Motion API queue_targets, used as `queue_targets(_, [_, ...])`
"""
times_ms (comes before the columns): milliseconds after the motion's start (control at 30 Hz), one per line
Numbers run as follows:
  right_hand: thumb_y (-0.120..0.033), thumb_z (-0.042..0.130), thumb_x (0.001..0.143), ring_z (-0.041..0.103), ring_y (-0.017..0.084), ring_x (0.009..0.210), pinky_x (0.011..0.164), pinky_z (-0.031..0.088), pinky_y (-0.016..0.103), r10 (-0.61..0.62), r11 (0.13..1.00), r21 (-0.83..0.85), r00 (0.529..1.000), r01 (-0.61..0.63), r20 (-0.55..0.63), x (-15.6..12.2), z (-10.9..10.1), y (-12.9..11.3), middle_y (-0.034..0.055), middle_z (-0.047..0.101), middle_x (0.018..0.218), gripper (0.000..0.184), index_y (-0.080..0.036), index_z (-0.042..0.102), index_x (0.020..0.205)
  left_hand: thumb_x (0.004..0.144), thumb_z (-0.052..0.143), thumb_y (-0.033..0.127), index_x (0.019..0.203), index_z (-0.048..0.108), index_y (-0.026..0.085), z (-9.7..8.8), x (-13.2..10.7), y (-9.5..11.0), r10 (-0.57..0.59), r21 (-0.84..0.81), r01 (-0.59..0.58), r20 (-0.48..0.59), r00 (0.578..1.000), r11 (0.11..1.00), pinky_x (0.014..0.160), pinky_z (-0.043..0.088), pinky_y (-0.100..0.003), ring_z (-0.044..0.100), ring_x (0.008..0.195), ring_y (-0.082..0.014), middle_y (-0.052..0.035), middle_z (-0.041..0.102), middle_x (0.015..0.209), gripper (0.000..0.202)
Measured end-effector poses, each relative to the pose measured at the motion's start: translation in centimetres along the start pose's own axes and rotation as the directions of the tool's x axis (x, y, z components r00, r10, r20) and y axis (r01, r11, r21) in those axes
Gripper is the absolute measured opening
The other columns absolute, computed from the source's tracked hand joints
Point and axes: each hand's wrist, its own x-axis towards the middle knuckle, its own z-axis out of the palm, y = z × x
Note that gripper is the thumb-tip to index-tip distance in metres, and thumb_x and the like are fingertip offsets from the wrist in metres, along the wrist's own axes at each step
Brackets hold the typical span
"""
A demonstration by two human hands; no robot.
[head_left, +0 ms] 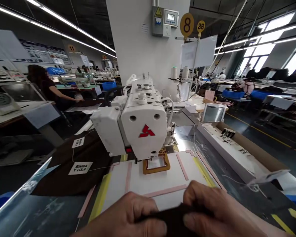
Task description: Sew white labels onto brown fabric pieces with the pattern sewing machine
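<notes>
Both hands pinch a piece of dark brown fabric [174, 220] low in front of me, at the near edge of the white template board [138, 176]. My left hand [128, 215] is closed on its left part, thumb on top. My right hand [209, 207] grips the right part, fingers curled. Most of the cloth is cut off by the bottom of the view. Beyond the hands stands a white sewing machine [144, 115] with a red emblem. Below its head, an orange-brown clamp frame [156, 169] rests on the board.
More dark brown fabric [88, 179] with two white printed labels [80, 168] lies left of the machine, a thread running from it. On the right sit a long cardboard box [241, 158] holding labels and a small screen [214, 113]. Another person [46, 85] works at far left.
</notes>
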Motion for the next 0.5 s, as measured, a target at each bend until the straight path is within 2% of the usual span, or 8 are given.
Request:
queue_targets(67, [-0.039,0.064,0.096,0.060,0.016,0.078,0.066,0.045,0.025,0.022,0.995,0.095,0.999,-0.018,-0.041,2.4,0.3,1.0,0.0014,0.070,0.092,0.018,-0.023,0.065,0.104,0.095,0.067,0.059,0.078,0.053,0.018,-1.7,0.4,-1.5,-0.064,0.017,0.067,-0.155,0.986,0.998,0.051,0.029,-0.021,0.036,0.058,-0.0097,0.0044,0.042,0.068,0.046])
queue_targets(133, [-0.040,0.063,0.095,0.065,0.019,0.084,0.071,0.050,0.028,0.037,0.987,0.161,0.995,-0.021,-0.092,4.4,0.4,2.5,0.0038,0.073,0.099,0.027,-0.022,0.068,0.115,0.093,0.066,0.062,0.082,0.052,0.020,-3.5,0.8,-2.8,-0.133,0.087,0.161,-0.263,0.956,0.983,0.049,0.035,-0.020,0.045,0.057,-0.0117,0.0046,0.047,0.066,0.046])
queue_targets(200, [-0.040,0.064,0.093,0.068,0.023,0.090,0.078,0.053,0.032,0.077,0.982,0.182,0.986,-0.049,-0.149,5.9,0.2,3.9,0.0056,0.074,0.101,0.035,-0.021,0.071,0.121,0.089,0.066,0.062,0.087,0.052,0.021,-4.8,1.1,-3.4,-0.235,0.107,0.276,-0.294,0.926,0.955,0.043,0.038,-0.020,0.051,0.053,-0.0137,0.0032,0.055,0.065,0.044])
queue_targets(267, [-0.039,0.063,0.092,0.070,0.024,0.089,0.080,0.054,0.034,0.134,0.974,0.203,0.980,-0.103,-0.146,6.8,0.0,4.9,0.0059,0.075,0.097,0.037,-0.020,0.073,0.122,0.088,0.066,0.059,0.089,0.053,0.021,-5.6,1.1,-3.4,-0.302,0.117,0.350,-0.301,0.904,0.930,0.041,0.037,-0.019,0.051,0.050,-0.0124,0.0004,0.063,0.069,0.040])
queue_targets(367, [-0.039,0.061,0.093,0.069,0.022,0.080,0.071,0.053,0.032,0.188,0.964,0.213,0.976,-0.162,-0.111,7.3,-0.3,5.4,0.0043,0.074,0.089,0.034,-0.021,0.074,0.119,0.089,0.063,0.054,0.087,0.056,0.020,-5.8,0.9,-2.7,-0.334,0.168,0.405,-0.336,0.881,0.899,0.039,0.031,-0.018,0.044,0.043,-0.0089,-0.0017,0.069,0.072,0.035])
queue_targets(500, [-0.047,0.059,0.098,0.061,0.017,0.072,0.063,0.046,0.028,0.182,0.976,0.143,0.972,-0.161,-0.147,7.8,-0.7,5.8,0.0018,0.068,0.085,0.032,-0.022,0.073,0.112,0.090,0.059,0.047,0.079,0.054,0.020,-5.9,1.2,-2.0,-0.348,0.192,0.429,-0.347,0.871,0.883,0.042,0.030,-0.019,0.043,0.044,-0.0094,-0.0027,0.070,0.069,0.029])
